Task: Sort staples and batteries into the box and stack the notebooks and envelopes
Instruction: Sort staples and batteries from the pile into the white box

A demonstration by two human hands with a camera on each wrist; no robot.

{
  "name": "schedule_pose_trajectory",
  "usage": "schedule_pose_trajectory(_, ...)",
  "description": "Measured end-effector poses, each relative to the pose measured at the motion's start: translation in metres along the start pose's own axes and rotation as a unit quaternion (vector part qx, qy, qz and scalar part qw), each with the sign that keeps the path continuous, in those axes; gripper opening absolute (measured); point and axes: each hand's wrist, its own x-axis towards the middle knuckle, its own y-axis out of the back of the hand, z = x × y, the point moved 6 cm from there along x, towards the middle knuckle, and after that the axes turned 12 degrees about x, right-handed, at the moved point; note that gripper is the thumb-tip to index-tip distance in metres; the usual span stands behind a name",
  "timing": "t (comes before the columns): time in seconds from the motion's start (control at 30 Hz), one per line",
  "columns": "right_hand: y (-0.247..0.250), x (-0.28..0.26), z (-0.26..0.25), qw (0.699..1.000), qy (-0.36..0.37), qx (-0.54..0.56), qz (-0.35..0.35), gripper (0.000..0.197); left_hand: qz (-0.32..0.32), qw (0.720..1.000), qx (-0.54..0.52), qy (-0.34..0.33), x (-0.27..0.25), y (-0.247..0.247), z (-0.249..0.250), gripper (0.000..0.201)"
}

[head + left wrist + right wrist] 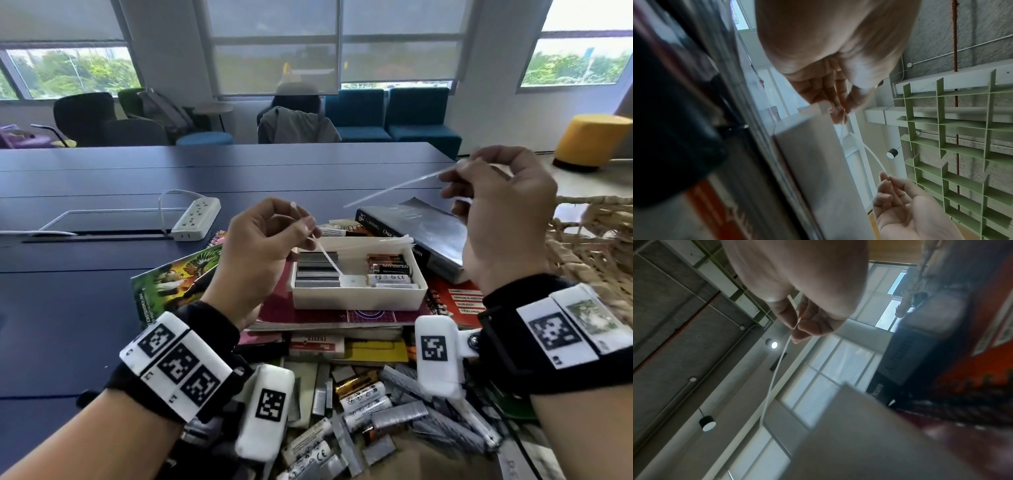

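I have both hands raised over the box (pixel 358 298). My left hand (pixel 260 253) pinches a thin white strip (pixel 327 258) between thumb and forefinger; the strip slants down from the fingertips, away to the right, and its low end reaches the middle of the box, between the two groups inside. My right hand (pixel 503 219) is higher and to the right, pinching a second, clear strip (pixel 394 188) whose long axis runs from that pinch down and left, ending in the air above the box's far right corner. The other fingers of both hands are loosely curled.

The box sits just beyond and between my wrists, on a maroon notebook (pixel 329 317). Staples (pixel 317 270) are stacked in its left half, below my left fingertips, their long axes running left to right. Batteries (pixel 388 272) lie in its right half, also lengthwise left to right, stacked front to back.

Nearer than my wrists is a loose heap of batteries and staple bars (pixel 370 411), pointing every way. A dark book (pixel 421 233) lies under my right hand, beyond the box. A green notebook (pixel 174 284) lies left of my left wrist, and a red notebook (pixel 459 301) peeks out by my right wrist.

From the wrist cameras I see each pinch on its strip, and the box's pale wall blurred.
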Motion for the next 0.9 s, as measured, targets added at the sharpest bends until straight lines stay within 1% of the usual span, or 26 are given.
schedule_pose_trajectory(0.07, -0.002, -0.004, 0.007, 0.998, -0.025, -0.050, -0.029, 0.012, -0.005, 1.000, 0.006, 0.000, 0.000, -0.001, 0.001, 0.004)
schedule_pose_trajectory(0.13, -0.005, -0.006, 0.013, 0.993, -0.040, -0.095, -0.056, 0.010, -0.008, 1.000, 0.006, 0.005, 0.001, 0.000, 0.000, 0.009)
schedule_pose_trajectory(0.2, -0.008, -0.007, 0.017, 0.988, -0.051, -0.122, -0.075, 0.010, -0.008, 1.000, 0.000, 0.013, 0.000, 0.001, -0.001, 0.012)
schedule_pose_trajectory(0.27, -0.008, -0.007, 0.019, 0.984, -0.055, -0.143, -0.086, 0.009, -0.009, 1.000, -0.001, 0.018, 0.000, 0.001, -0.002, 0.012)
schedule_pose_trajectory(0.43, -0.010, -0.009, 0.023, 0.976, -0.059, -0.180, -0.110, 0.008, 0.007, 1.000, -0.002, 0.011, 0.002, 0.003, -0.001, 0.008)
schedule_pose_trajectory(0.6, -0.011, -0.010, 0.028, 0.965, -0.077, -0.206, -0.143, 0.005, 0.023, 1.000, -0.007, 0.002, 0.001, 0.005, 0.000, 0.012)
schedule_pose_trajectory(0.77, -0.011, -0.009, 0.031, 0.961, -0.065, -0.228, -0.145, 0.009, 0.039, 0.999, -0.033, -0.010, 0.002, 0.006, 0.000, 0.013)
schedule_pose_trajectory(0.9, -0.009, -0.010, 0.033, 0.953, -0.086, -0.250, -0.150, 0.008, 0.057, 0.996, -0.058, -0.022, 0.003, 0.008, 0.000, 0.014)
